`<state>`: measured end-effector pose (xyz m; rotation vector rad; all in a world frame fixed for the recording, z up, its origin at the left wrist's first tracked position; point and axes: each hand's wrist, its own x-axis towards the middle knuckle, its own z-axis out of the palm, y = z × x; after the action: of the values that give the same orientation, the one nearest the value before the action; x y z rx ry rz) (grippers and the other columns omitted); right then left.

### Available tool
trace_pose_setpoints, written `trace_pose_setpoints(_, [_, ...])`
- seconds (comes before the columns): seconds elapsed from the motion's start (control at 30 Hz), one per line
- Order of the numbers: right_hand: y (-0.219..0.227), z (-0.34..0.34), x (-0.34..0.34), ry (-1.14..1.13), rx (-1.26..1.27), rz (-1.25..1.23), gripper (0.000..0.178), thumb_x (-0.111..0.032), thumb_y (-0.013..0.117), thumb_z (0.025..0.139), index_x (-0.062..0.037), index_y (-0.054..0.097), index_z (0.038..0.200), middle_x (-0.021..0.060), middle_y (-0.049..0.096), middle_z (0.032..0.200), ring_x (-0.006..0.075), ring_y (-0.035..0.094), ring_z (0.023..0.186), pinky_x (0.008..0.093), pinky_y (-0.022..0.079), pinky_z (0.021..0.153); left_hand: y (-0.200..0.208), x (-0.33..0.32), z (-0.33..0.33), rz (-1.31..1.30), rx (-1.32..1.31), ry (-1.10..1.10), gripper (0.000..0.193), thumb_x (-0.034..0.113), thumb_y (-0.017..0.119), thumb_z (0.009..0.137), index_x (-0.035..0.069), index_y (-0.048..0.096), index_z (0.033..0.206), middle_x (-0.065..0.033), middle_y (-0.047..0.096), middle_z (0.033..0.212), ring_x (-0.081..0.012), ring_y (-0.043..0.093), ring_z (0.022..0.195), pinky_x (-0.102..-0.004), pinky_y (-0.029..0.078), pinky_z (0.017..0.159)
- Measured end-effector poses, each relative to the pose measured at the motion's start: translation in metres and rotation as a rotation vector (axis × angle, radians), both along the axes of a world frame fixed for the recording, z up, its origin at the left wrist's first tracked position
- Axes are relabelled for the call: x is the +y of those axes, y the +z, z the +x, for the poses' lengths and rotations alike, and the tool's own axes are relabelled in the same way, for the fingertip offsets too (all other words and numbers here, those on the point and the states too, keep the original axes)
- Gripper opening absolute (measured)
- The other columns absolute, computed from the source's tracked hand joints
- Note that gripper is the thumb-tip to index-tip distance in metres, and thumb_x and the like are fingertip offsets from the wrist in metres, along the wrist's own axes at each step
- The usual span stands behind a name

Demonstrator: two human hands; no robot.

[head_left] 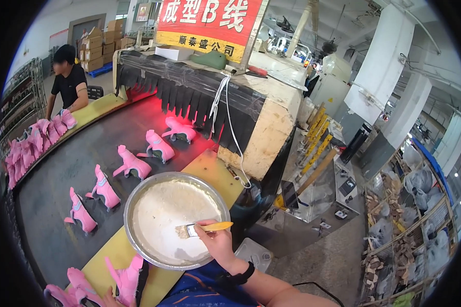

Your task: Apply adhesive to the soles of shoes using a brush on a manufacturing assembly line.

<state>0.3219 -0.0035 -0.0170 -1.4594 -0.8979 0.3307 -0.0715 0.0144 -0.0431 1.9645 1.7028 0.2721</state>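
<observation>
My right hand (218,242) grips the yellow handle of a paintbrush (189,231). Its pale, coated bristles hang over a wide metal bowl (131,202) holding a whitish liquid (164,225). At the lower edge my left hand (109,298), mostly cut off, has its fingers closed on a pink shoe upper (129,279) with a dark underside. Beside that hand lie a few more pink shoe uppers (82,284), left of the bowl on the yellow ledge (100,263).
A dark conveyor belt (51,189) carries a row of pink uppers (107,189) toward a red-lit machine with black strip curtains (189,97). Across the belt, a person (69,82) sits by piled pink uppers (30,140). A loaded rack (410,220) stands at the right.
</observation>
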Motion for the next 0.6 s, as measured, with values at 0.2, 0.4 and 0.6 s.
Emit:
trace_pose_setpoints(0.2, [0.034,0.004,0.009,0.060,-0.416,-0.147,0.020,-0.020,0.078,0.089,-0.0046,0.072,0.100,0.0109,0.072,0.089,0.0233,0.068,0.069,0.0308,0.054,0.064,0.020,0.033,0.036,-0.002,-0.068,-0.075,0.085,0.030,0.083,0.071,0.009,0.033,0.137,-0.0240,0.066,0.111,-0.0407,0.069,0.102,-0.0463,0.057,0.086])
trace_pose_setpoints(0.4, [0.038,0.015,0.010,0.053,-0.299,-0.230,0.019,-0.022,0.074,0.091,-0.0037,0.073,0.097,0.0137,0.072,0.086,0.0234,0.070,0.073,0.0335,0.054,0.066,0.006,0.015,0.046,-0.034,-0.352,-0.197,0.123,0.021,0.079,0.072,0.007,-0.004,0.162,-0.0270,0.051,0.143,-0.0415,0.050,0.135,-0.0450,0.042,0.111])
trace_pose_setpoints(0.6, [0.023,0.012,0.014,0.118,-0.289,-0.184,0.018,-0.014,0.079,0.087,-0.0008,0.071,0.097,0.0095,0.071,0.081,0.0166,0.068,0.067,0.0281,0.053,0.062,0.025,0.005,0.031,-0.631,-1.064,0.116,0.100,0.015,0.069,0.076,0.004,0.017,0.160,-0.0218,0.049,0.148,-0.0340,0.057,0.130,-0.0417,0.047,0.108])
